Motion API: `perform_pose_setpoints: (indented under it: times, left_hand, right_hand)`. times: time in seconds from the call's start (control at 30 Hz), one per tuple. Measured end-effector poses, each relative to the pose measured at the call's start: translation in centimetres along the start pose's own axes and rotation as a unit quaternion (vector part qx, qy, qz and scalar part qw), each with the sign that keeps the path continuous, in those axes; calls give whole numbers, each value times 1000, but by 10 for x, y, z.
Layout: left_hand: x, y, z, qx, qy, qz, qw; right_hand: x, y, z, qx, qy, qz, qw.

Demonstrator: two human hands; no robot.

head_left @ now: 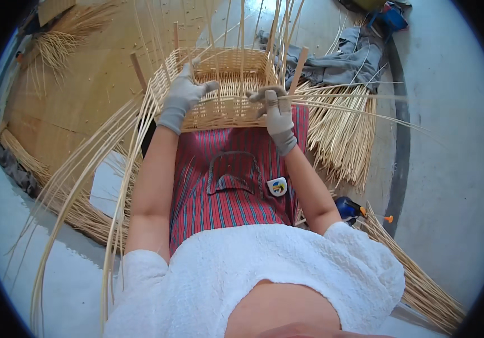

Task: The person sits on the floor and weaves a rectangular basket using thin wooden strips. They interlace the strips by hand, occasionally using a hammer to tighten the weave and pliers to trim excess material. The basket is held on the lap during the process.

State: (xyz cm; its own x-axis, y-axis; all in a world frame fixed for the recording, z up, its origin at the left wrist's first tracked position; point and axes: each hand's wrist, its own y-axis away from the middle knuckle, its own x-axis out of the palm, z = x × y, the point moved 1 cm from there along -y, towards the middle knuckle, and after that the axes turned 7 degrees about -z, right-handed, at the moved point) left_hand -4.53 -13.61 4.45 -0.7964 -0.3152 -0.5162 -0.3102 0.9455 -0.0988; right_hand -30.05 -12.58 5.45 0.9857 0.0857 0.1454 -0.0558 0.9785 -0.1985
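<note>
A pale woven wicker basket (pixel 217 116) rests at my lap, its near wall towards me, with long strands standing up from its rim. My left hand (pixel 184 97), in a grey-white glove, lies at the basket's left wall. Its thumb stretches inward over the basket and a finger points towards the far side; the other fingers are partly hidden. At the near right corner my right hand (pixel 278 112), gloved too, is closed with thumb and fingers on thin wicker strands (pixel 332 105) that run out to the right. Wooden stakes (pixel 298 70) stand up around the basket.
Loose strands (pixel 84 158) fan out low on the left. A bundle of cut wicker (pixel 343 138) lies at the right beside a grey cloth (pixel 354 59). Another bundle (pixel 416 270) and a blue spray bottle (pixel 345 208) are near my right elbow. More wicker (pixel 56 48) lies far left.
</note>
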Motion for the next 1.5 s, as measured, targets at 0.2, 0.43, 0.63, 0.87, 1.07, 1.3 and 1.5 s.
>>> perform_pose_setpoints:
  times: [0.2, 0.43, 0.63, 0.87, 1.07, 1.3, 1.5]
  left_hand:
    - [5, 7, -36, -102, -159, -52, 981]
    - [26, 28, -26, 136, 191, -91, 968]
    - [112, 30, -53, 12, -124, 104, 987]
    - [94, 16, -47, -48, -43, 162, 985]
    - [93, 44, -43, -53, 68, 60, 994]
    - [-41, 117, 42, 81, -59, -155, 983]
    - [-94, 94, 117, -21, -220, -36, 975]
  right_hand:
    - [-8, 18, 25, 75, 59, 40, 995]
    - [-91, -1, -7, 72, -145, -208, 965]
    - [-37, -79, 16, -223, 138, -123, 957]
    - [-53, -74, 33, -231, 27, -98, 968]
    - [-43, 28, 35, -37, 307, -33, 951]
    - [-20, 1, 11, 8, 261, -29, 965]
    - [167, -11, -6, -41, 265, 117, 956]
